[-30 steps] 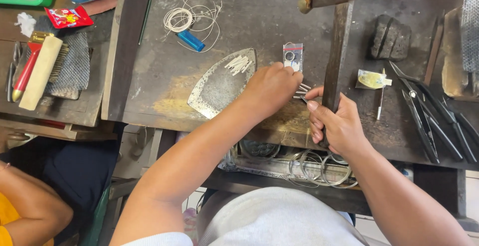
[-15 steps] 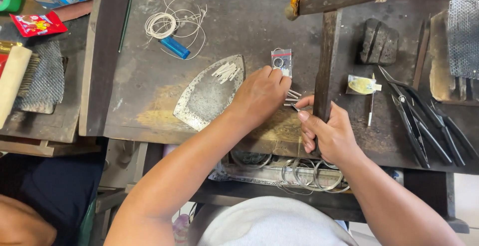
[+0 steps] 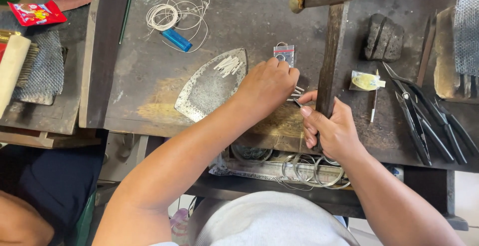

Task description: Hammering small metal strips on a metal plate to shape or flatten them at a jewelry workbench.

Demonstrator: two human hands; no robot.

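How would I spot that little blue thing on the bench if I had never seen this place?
Start at the dark, scuffed workbench and find the loose coil of white wire near its far left side. The blue lighter lies slantwise at the coil's near edge, above the pointed metal plate. It is the only bright blue, stubby cylinder on that bench.

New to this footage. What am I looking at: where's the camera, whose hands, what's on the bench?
One picture, from a camera worn on a person's head, looking down at a dark wooden workbench. No machine: two bare hands. The left hand rests over a few short pale metal sticks. The right hand pinches a thin dark tool by an upright wooden post. Nearby lie a pointed metal plate, coiled white wire, a blue lighter and pliers.
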